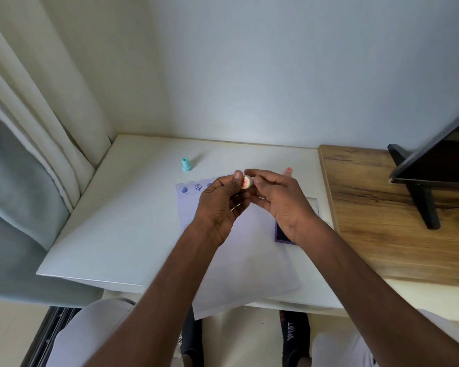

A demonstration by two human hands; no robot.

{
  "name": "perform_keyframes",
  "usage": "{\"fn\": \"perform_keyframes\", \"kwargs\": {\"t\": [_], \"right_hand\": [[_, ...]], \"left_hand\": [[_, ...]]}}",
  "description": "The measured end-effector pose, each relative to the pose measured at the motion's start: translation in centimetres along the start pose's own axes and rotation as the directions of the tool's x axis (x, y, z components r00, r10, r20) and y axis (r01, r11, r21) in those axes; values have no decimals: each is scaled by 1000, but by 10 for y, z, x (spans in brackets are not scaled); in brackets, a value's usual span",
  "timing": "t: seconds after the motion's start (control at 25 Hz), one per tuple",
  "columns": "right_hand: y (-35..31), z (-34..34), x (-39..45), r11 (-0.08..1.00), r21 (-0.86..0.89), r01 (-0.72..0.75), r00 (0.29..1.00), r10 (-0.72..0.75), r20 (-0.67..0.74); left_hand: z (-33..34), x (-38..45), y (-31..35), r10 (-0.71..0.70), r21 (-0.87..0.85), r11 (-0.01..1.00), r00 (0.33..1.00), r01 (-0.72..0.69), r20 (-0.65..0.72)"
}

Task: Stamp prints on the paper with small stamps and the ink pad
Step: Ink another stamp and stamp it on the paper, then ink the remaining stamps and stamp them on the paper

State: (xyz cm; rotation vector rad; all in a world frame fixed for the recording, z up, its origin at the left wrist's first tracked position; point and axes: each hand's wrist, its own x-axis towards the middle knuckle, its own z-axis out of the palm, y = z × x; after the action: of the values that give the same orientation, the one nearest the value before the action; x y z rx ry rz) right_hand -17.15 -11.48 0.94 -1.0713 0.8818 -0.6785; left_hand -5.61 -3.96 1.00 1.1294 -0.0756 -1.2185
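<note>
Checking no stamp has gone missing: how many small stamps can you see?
3. A teal stamp stands on the table beyond the paper; a pink stamp shows behind the right hand; one stamp is held between both hands. Others may be hidden.

paper (pixel 239 260) on table (pixel 122 221) | ink pad (pixel 282 235) right of paper

We see everything through a single wide-angle camera worn on the head, looking forward and steeply down over the white tabletop (pixel 112 221), close enough that both forearms run up from the bottom edge. The two hands (pixel 252 200) meet near the middle of the frame. The wide lens also takes in the pale wall (pixel 276 70) beyond and the floor (pixel 239 337) at our feet.
</note>
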Motion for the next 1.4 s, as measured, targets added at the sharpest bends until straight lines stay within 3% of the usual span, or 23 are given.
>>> {"fn": "perform_keyframes", "kwargs": {"t": [0.12,0.2,0.28,0.36,0.44,0.52,0.6,0.64,0.72,0.88,1.16,1.24,1.4], "right_hand": [[4,12,6,986,148,-74,997,75,-3],[5,23,10,969,218,-117,993,118,8],[6,34,14,963,241,-122,991,130,-15],[7,44,19,989,139,-58,994,70,-82],[10,51,30,971,-210,115,976,-150,-159],[16,57,47,739,-613,279,895,-431,-112],[23,65,63,538,-772,339,843,-537,-4],[26,72,72,493,-793,358,840,-541,43],[34,85,88,451,-800,395,837,-535,111],[45,108,113,361,-827,432,829,-519,207],[48,115,125,211,-897,389,850,-459,260],[44,114,121,250,-895,370,873,-424,242],[17,81,88,440,-839,319,863,-501,65]], "left_hand": [[-5,-5,11,-10,-24,1000,1000,10,-4],[-9,-7,21,37,11,999,996,-36,-80],[-18,-3,30,235,319,934,952,-164,-196],[-30,2,38,503,728,644,848,-235,-171],[-45,6,44,585,945,278,811,-170,-26],[-64,9,40,495,996,-45,865,-73,86],[-78,11,29,325,960,-278,940,-10,104],[-83,11,25,255,943,-333,963,1,89],[-88,13,21,181,940,-342,982,14,52],[-87,14,23,163,947,-321,986,9,46],[-84,12,24,167,945,-327,985,11,47],[-84,12,24,182,945,-327,982,12,51],[-76,16,27,283,954,-298,953,-19,108]]}}
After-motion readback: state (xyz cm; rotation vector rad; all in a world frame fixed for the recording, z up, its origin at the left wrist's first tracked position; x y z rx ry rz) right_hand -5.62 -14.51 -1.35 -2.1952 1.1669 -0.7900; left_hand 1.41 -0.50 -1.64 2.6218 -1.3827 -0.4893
